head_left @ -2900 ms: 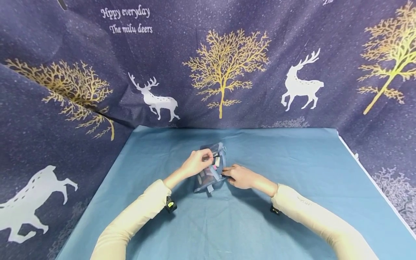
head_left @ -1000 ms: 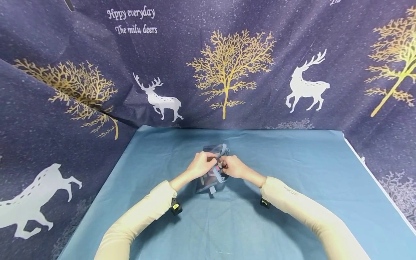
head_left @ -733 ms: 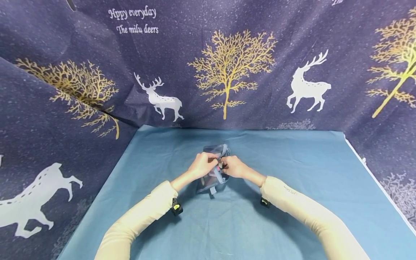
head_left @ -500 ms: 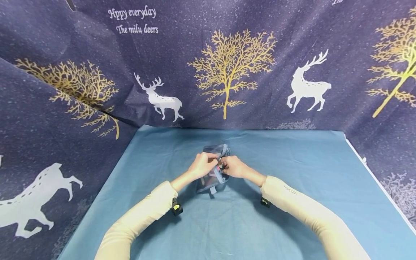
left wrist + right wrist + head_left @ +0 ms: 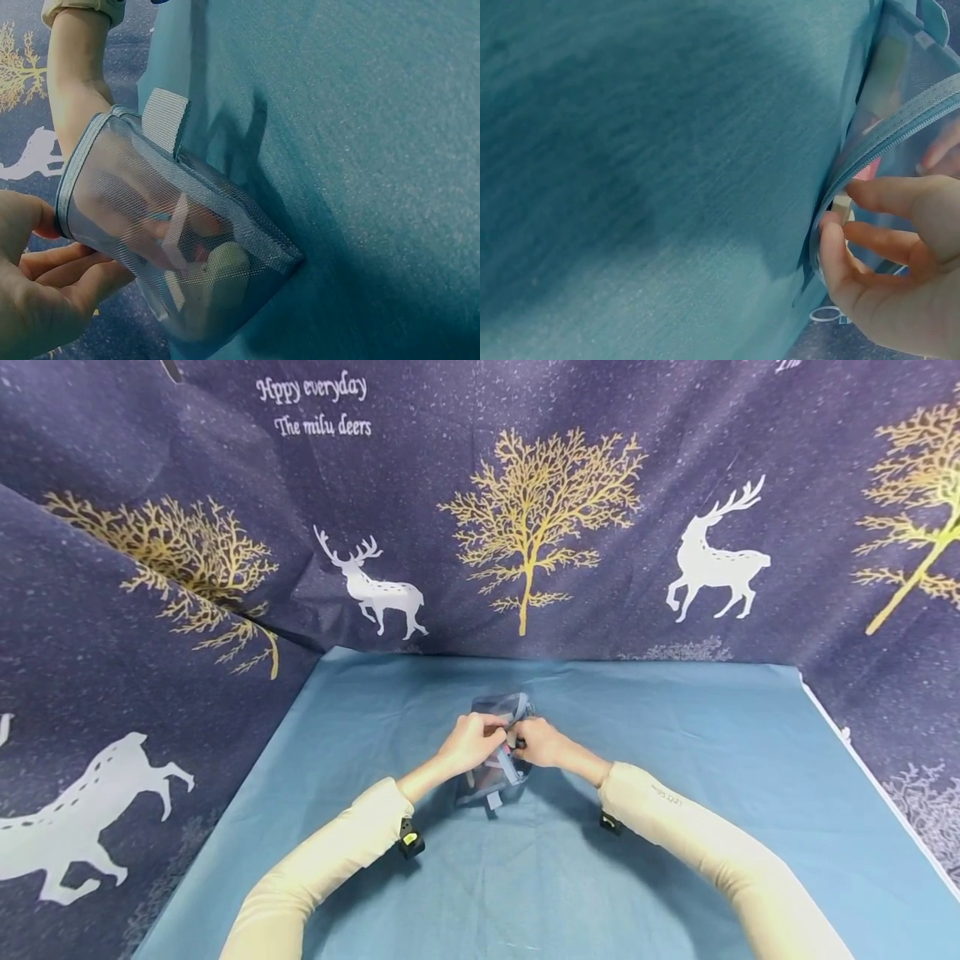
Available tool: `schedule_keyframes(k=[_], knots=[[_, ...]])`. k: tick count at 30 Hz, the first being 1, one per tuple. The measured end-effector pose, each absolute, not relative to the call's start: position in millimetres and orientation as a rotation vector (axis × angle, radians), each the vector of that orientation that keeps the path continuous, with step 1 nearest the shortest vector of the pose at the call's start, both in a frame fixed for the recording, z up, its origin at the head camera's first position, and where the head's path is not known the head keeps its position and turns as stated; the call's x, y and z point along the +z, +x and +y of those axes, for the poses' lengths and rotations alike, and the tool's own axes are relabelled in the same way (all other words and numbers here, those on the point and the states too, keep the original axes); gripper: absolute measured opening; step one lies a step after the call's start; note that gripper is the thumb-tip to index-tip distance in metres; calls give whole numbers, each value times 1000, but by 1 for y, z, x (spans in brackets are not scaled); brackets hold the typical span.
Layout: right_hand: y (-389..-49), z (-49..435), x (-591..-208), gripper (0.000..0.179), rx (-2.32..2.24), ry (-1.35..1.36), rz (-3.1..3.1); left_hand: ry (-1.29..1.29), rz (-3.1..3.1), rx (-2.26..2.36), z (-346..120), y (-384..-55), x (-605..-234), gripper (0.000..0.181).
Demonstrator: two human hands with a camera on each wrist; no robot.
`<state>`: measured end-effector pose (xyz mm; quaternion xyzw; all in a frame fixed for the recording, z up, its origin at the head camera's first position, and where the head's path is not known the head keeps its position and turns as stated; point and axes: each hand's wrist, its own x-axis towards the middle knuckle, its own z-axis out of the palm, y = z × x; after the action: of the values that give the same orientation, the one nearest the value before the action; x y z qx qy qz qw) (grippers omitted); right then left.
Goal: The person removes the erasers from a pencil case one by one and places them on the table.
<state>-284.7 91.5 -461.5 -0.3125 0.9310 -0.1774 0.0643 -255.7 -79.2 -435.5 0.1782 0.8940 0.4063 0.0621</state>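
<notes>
A blue-grey mesh zipper pouch (image 5: pixel 487 703) lies on the table under both hands. My left hand (image 5: pixel 471 742) pinches the zipper edge (image 5: pixel 69 180) of its mouth, holding it wide. My right hand (image 5: pixel 542 743) reaches into the mouth with curled fingers, and a small beige block (image 5: pixel 841 206) sits between its thumb and index finger. Through the mesh in the left wrist view, the right fingers show among a white strip (image 5: pixel 175 229) and a pale green rounded piece (image 5: pixel 227 266). Something pink (image 5: pixel 868 169) lies inside too. The block's far end is hidden within the pouch.
A blue cloth (image 5: pixel 637 710) covers the table. Behind it hangs a dark backdrop (image 5: pixel 585 610) printed with deer and trees. A fabric tab (image 5: pixel 166 120) sticks out from the pouch, and a zipper pull ring (image 5: pixel 826 313) hangs at its other end.
My right hand has gone from beside the pouch's mouth to inside it. Since one second ago both hands stay almost in place, with only small finger movements; the head view shifts slightly.
</notes>
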Motion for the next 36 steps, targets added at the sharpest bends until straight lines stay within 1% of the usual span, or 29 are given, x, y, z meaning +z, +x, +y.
schedule_keyframes(k=[7, 13, 18, 31, 33, 36], knots=[[-285, 93, -461, 7, -494, -1020, 2825, 558, 2700, 1228, -80, -257, -436, 34], [-286, 93, -461, 7, -507, -1005, 2839, 563, 2701, 1232, -80, -257, -436, 34], [-284, 92, -461, 9, -517, -917, 2843, 555, 2704, 1222, -80, -257, -437, 35], [-281, 89, -463, 6, -552, -658, 2941, 566, 2711, 1225, -78, -258, -442, 35], [-281, 89, -463, 9, -572, -606, 2950, 564, 2706, 1225, -78, -258, -442, 36], [-282, 90, -462, 19, -574, -567, 2933, 559, 2700, 1235, -77, -258, -442, 36]])
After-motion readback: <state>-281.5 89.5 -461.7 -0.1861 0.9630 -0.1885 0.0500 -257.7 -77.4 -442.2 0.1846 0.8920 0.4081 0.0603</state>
